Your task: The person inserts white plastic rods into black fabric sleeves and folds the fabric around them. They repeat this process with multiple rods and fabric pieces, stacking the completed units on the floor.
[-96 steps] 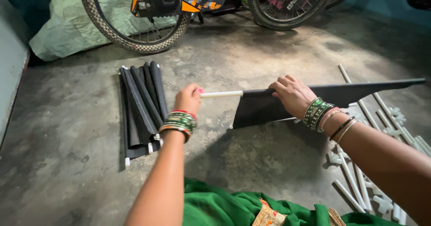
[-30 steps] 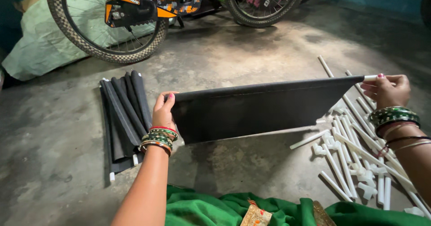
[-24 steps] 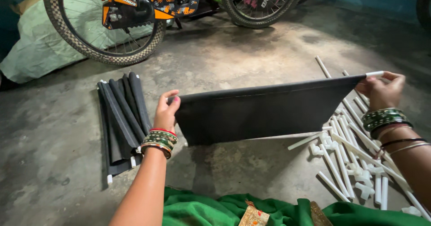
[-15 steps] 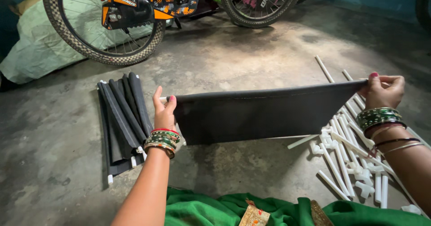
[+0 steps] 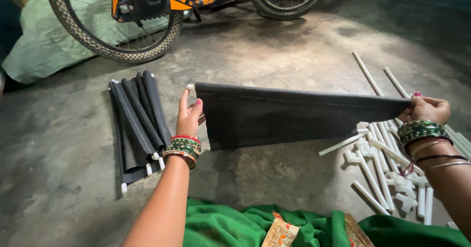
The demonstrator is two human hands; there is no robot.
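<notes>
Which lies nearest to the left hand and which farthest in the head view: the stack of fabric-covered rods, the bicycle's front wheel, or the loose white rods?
1. Stack of fabric-covered rods, just to its left on the floor.
2. Bicycle's front wheel, beyond it, upper left.
3. Loose white rods, far across on the right.

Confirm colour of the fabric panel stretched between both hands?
Black fabric panel, with a white rod end at its left edge; the head view shows it.
</notes>
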